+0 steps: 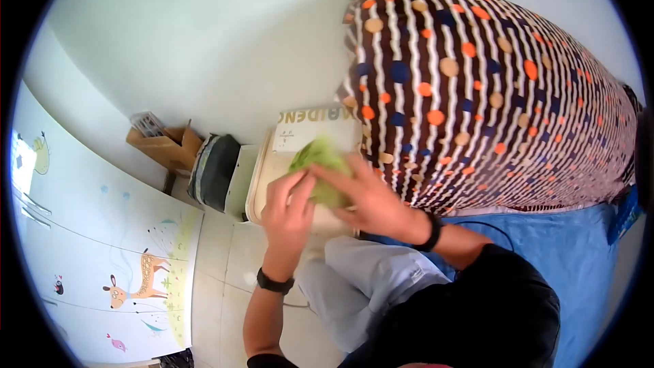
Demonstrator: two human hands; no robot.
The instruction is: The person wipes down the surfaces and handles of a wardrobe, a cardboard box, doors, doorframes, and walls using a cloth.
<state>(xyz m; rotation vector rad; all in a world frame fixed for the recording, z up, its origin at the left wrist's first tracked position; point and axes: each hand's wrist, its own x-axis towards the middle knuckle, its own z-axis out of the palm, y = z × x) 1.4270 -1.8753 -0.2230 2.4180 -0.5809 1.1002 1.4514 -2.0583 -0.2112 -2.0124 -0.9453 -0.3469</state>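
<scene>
A light green thing (327,160), darker and patterned on its left side, is held up between my two hands. It is blurred, so I cannot make out its kind. My left hand (287,206) grips its left edge with bent fingers. From the other side my right hand (375,197) holds it, fingers reaching across its front toward the left fingertips. Parts of it are covered by the fingers. Behind and below it is a cream-coloured stand or small table (262,180), with a white box with gold lettering (313,129) toward the wall.
A large striped, dotted bedding bundle (477,95) stands on the blue bed sheet (545,245) at right. A dark cushion-like item (216,170) and an open cardboard box (167,146) are at left. The white cabinet (82,232) has animal pictures. My legs (368,272) are below.
</scene>
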